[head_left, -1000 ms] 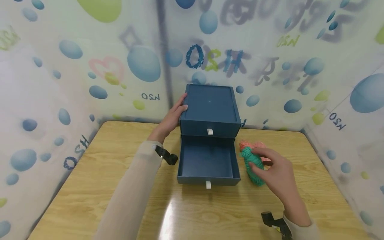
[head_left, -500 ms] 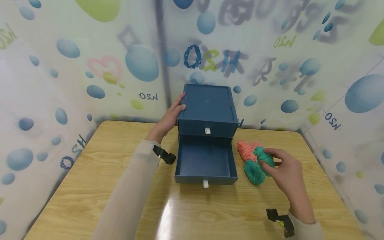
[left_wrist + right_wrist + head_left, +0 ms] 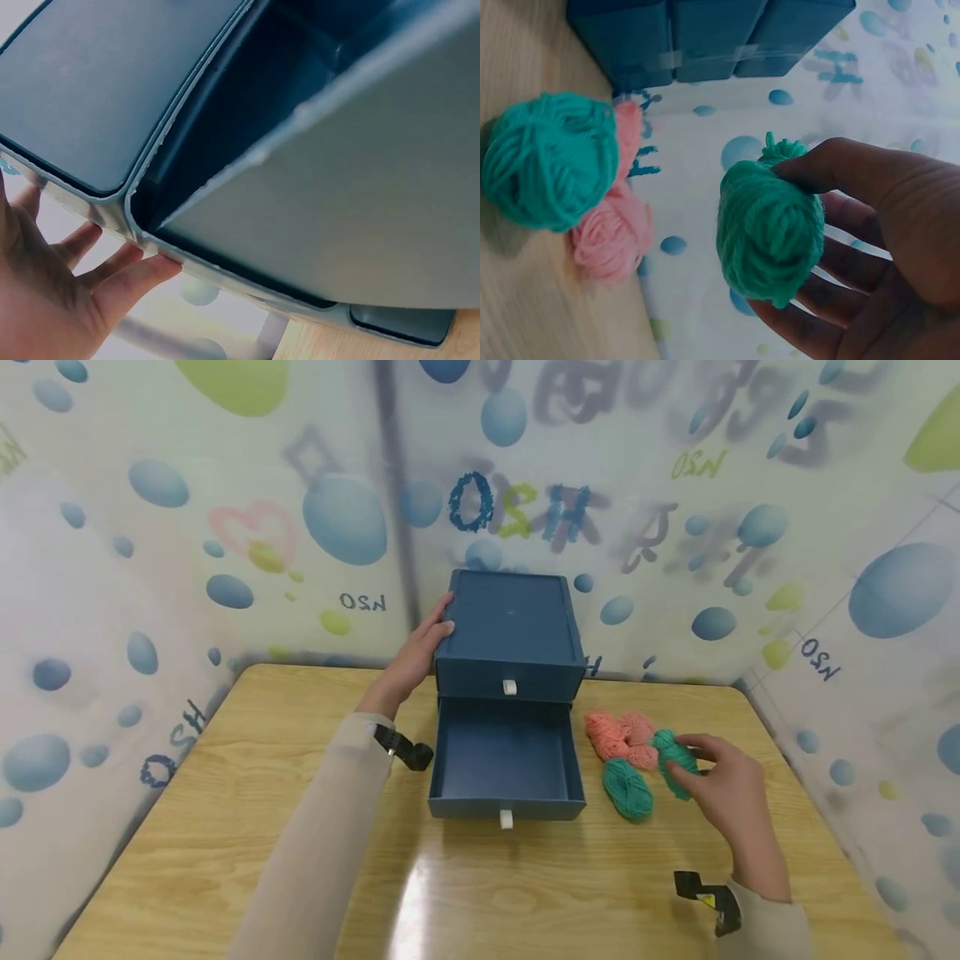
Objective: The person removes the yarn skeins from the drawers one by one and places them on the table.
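A dark blue drawer box (image 3: 513, 618) stands on the table with its lower drawer (image 3: 504, 760) pulled out and empty. My left hand (image 3: 408, 662) rests on the box's left side; in the left wrist view its fingertips touch the side wall, fingers spread. My right hand (image 3: 731, 785) pinches a green yarn ball (image 3: 678, 763) between thumb and fingers, to the right of the drawer. The right wrist view shows the thumb over the held green yarn (image 3: 771, 229). A second green yarn ball (image 3: 627, 788) lies beside the drawer, with pink yarn balls (image 3: 606, 735) behind it.
The wooden table (image 3: 300, 793) carries the box near its back edge. A patterned curtain-like wall (image 3: 345, 635) rises behind the table and on both sides. The upper drawer (image 3: 480, 681) is closed.
My right hand has moved right with the green yarn ball, away from the second green ball and the pink yarn, which now show more fully. My left hand remains on the box.
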Available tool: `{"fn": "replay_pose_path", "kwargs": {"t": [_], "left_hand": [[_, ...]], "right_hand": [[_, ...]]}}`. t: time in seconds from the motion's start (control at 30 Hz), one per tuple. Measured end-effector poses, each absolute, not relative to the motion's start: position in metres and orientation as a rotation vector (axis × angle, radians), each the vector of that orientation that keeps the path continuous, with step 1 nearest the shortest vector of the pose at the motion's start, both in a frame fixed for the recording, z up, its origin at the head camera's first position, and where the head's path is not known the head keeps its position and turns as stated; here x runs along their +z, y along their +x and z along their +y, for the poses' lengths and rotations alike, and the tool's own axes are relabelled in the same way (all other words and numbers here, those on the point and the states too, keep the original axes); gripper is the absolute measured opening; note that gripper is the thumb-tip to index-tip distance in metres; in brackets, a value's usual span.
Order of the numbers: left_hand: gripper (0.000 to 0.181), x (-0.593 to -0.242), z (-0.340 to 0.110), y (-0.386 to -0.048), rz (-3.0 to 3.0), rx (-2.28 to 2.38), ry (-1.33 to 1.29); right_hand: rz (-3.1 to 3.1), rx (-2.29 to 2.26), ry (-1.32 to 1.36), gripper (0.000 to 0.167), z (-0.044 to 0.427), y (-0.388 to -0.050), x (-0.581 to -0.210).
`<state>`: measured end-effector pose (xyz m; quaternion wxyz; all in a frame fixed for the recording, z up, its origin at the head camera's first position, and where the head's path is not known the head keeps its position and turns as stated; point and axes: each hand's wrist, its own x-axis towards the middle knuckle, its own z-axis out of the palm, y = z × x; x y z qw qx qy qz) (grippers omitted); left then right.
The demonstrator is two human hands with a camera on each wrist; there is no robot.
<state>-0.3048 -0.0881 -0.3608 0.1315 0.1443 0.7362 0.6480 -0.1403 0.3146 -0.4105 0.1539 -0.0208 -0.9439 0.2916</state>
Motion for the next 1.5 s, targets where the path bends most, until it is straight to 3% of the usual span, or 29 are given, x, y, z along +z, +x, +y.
{"fn": "replay_pose_path", "kwargs": {"t": [0.3,0.83,1.5], "left_hand": [[0.06,-0.355,-0.089,-0.3,2.149,1.866,0.41],[0.056,-0.381,-0.09,-0.319,2.195,1.876,0.445],[0.055,-0.379,-0.09,-0.319,2.198,1.88,0.435]], "right_hand": [[-2.858,0.88,-0.109,0.036,0.328,-0.148,-0.431],[-2.994,0.893,-0.076,0.037,0.334,-0.157,-0.454],[-3.025,0.857,-0.077,0.035,0.335,-0.163,-0.467]]}}
